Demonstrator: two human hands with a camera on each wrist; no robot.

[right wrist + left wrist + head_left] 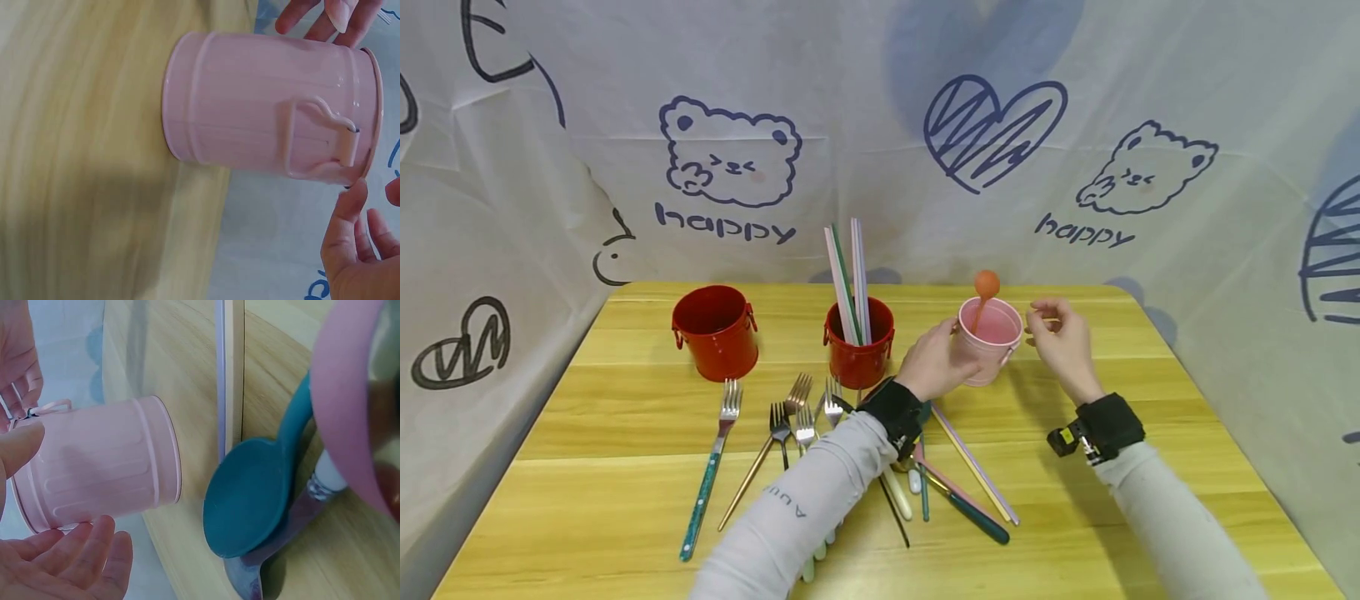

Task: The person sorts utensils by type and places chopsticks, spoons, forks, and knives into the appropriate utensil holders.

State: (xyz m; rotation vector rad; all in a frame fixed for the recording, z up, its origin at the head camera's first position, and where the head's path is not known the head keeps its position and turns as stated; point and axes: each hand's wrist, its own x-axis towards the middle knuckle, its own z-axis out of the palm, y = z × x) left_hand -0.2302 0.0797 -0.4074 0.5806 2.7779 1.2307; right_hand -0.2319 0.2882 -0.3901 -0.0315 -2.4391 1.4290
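A small pink bucket stands upright towards the right back of the table, with an orange spoon leaning inside it, bowl up. My left hand holds the bucket's left side, thumb and fingers on either side of the wall. Just right of the rim, my right hand has its fingers loosely bent and nothing in them. In the right wrist view the bucket's side handle hangs close to that hand's fingertips. A teal spoon lies in front of the bucket.
A red bucket stands at the left; another red bucket in the middle holds several straws. Forks, spoons and loose straws lie across the wooden table, partly under my left arm. A drawn-on cloth hangs behind.
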